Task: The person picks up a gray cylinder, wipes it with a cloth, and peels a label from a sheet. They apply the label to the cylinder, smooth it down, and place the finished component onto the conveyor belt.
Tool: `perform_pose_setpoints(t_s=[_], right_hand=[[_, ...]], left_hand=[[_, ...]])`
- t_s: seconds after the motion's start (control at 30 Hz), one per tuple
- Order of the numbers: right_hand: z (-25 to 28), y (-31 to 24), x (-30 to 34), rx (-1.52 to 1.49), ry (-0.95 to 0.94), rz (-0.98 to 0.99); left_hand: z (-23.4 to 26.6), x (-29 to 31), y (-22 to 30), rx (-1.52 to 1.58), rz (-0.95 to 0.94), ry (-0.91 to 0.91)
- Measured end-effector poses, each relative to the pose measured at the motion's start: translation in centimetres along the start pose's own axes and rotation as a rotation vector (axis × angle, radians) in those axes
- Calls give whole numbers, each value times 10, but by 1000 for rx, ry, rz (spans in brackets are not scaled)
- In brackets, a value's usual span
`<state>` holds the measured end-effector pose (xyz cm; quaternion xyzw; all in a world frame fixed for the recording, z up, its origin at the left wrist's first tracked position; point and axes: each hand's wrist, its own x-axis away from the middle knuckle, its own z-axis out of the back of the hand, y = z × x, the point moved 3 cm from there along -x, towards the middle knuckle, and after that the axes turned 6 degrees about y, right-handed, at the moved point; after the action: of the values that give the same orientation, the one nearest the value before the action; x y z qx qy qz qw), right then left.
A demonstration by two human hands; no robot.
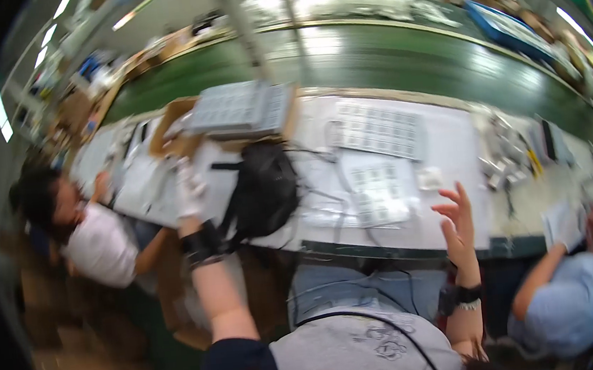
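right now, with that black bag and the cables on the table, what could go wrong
The loose cables lie across the worktop beside the black bag, so a passing hand might snag them and perhaps disturb the gridded white sheet nearby. The bag also sits close to the table's front edge, with the left hand not far from it, so a knock could possibly send it over.

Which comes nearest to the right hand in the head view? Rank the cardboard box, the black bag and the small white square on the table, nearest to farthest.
From the right hand:
1. Small white square: just beyond the hand, slightly left.
2. Black bag: well to the left.
3. Cardboard box: farthest left, beyond the bag.
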<state>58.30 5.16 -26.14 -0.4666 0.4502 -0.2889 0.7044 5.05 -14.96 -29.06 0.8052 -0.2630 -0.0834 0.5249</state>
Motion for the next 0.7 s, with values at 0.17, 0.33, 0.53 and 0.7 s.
perform_pose_setpoints(t_s=[0.17, 0.33, 0.53, 0.7], right_hand=[[61, 25, -12, 128, 178, -89], [124, 52, -43, 729, 447, 47], [139, 91, -64, 1106, 534, -352], [130, 100, -67, 935, 502, -275]], left_hand=[[180, -62, -1, -711, 111, 526], [205, -96, 1, -963, -8, 313], [115, -37, 31, -1582, -677, 468], [-34, 76, 91, -1312, -727, 350]])
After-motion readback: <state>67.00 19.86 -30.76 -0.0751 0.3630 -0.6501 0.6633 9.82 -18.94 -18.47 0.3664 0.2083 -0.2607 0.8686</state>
